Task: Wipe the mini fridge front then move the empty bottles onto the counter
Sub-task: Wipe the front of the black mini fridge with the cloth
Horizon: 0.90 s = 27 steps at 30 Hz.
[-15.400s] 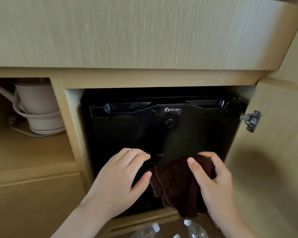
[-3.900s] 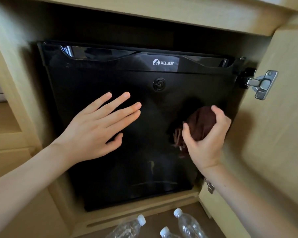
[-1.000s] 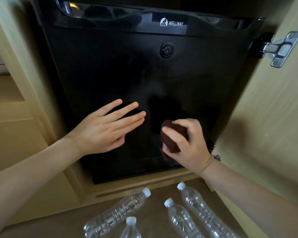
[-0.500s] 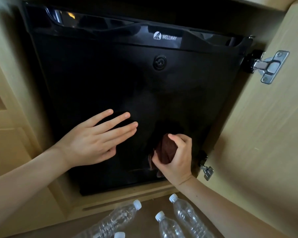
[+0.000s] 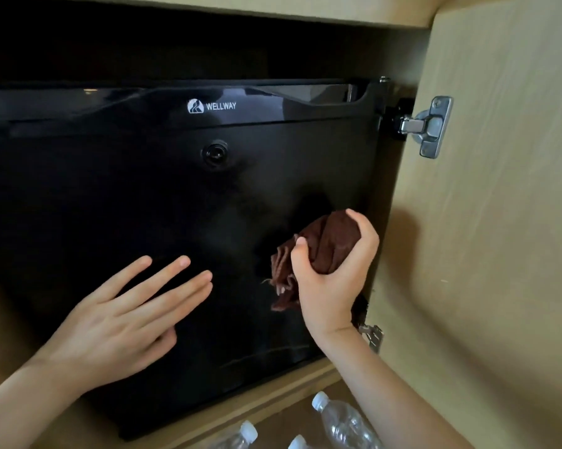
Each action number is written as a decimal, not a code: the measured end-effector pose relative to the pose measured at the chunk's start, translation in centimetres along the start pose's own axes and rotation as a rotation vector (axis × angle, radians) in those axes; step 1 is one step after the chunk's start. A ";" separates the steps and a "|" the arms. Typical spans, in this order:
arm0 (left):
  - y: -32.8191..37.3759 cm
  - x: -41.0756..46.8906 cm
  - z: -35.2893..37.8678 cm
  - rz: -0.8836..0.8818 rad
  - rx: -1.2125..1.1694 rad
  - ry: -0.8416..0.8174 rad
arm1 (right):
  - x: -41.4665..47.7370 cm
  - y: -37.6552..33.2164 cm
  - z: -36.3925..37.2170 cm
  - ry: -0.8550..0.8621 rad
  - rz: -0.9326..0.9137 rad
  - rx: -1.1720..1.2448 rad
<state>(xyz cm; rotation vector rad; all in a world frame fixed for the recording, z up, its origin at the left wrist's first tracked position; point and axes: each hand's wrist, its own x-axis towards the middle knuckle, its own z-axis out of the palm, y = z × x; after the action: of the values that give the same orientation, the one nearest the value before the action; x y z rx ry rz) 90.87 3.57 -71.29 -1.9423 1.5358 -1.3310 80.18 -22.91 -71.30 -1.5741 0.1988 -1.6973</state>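
Note:
The black mini fridge (image 5: 118,196) fills a wooden cabinet recess, its door closed, with a round lock under a white logo. My right hand (image 5: 330,277) is shut on a bunched dark brown cloth (image 5: 325,244) pressed against the lower right of the fridge front. My left hand (image 5: 127,315) lies flat on the lower middle of the door, fingers spread, holding nothing. Three clear empty bottles with white caps lie on the floor below: one (image 5: 344,422) beside my right forearm, another (image 5: 237,437) left of it, a third cap (image 5: 297,442) between them at the frame's edge.
The wooden cabinet door (image 5: 499,238) stands open on the right, hung on a metal hinge (image 5: 430,124) with a second lower hinge (image 5: 372,333). A wooden ledge (image 5: 263,400) runs under the fridge. The counter is out of view.
My right hand has carried the cloth up and to the right, from the lower middle of the door towards its right edge. The view has shifted up, showing less of the bottles.

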 end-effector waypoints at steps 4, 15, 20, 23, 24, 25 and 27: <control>-0.2 0.1 0.0 0.007 0.026 0.032 | -5.8 4.4 -2.2 0.012 0.160 -0.035; -0.2 -0.3 0.7 -0.002 0.027 0.091 | -6.1 4.0 -1.9 0.096 0.276 0.027; -0.1 -0.8 1.5 -0.013 0.040 0.072 | -4.7 2.8 -0.5 0.117 0.131 0.000; -0.3 -0.5 1.2 -0.008 0.032 0.080 | -8.1 5.4 -2.3 0.070 0.219 0.001; -0.2 -0.3 1.0 -0.007 0.025 0.084 | -9.6 6.3 -3.0 0.063 0.278 -0.012; -0.2 -0.2 0.7 -0.009 0.021 0.090 | -11.2 7.3 -3.8 0.063 0.341 -0.034; 0.0 0.1 0.2 -0.008 0.019 0.097 | -13.7 8.9 -5.0 0.064 0.480 -0.070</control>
<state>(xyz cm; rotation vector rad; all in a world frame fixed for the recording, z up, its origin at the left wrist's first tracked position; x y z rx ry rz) 91.03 3.46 -71.30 -1.9000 1.5543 -1.4575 78.36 -22.18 -88.25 -1.3822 0.6223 -1.3724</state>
